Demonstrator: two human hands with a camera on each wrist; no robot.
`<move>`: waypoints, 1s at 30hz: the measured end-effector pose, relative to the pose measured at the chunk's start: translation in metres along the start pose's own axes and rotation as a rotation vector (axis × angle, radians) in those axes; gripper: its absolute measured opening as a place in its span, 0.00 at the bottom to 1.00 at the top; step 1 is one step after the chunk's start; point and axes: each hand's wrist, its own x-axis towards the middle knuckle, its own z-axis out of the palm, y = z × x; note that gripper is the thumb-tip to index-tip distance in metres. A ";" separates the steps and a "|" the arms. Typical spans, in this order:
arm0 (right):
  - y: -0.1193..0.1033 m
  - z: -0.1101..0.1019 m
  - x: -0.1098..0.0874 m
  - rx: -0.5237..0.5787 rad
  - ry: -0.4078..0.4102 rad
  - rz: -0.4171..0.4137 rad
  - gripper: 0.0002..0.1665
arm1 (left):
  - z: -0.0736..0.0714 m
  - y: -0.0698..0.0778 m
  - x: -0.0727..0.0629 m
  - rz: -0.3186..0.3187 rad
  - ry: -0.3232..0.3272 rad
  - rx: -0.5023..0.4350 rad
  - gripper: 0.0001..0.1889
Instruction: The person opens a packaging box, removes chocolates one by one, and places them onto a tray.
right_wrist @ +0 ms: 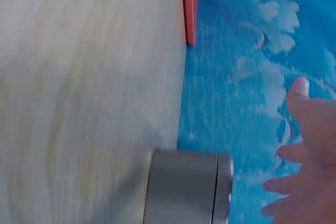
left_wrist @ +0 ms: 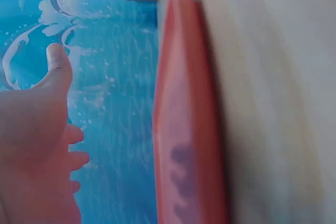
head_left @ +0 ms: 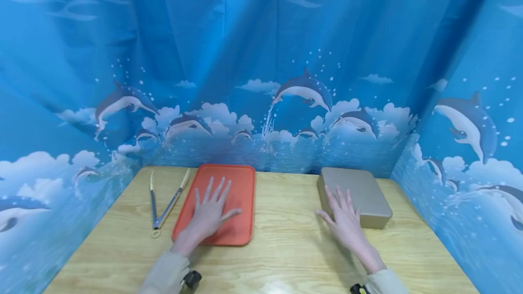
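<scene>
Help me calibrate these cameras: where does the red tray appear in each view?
Head: red tray left of centre, beneath the left hand.
Left wrist: tray just right of centre, reaching the bottom.
Right wrist: tray, a sliver at top, just right of centre.
Shared landmark: gray box; right in head, top in left wrist, bottom in right wrist.

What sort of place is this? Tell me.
Probably a small staged workspace: a wooden table, a dolphin-print curtain behind it and at its sides, and a red tray on top.
</scene>
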 end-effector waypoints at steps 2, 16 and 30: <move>0.008 -0.007 0.002 0.021 0.046 -0.014 0.45 | -0.002 0.005 0.007 0.012 0.004 -0.021 0.50; 0.078 -0.057 0.003 0.237 0.311 -0.078 0.36 | -0.011 0.075 0.056 0.126 0.048 -0.364 0.40; 0.137 -0.066 -0.003 0.405 0.217 0.020 0.42 | 0.037 0.150 0.091 0.232 0.012 -0.732 0.34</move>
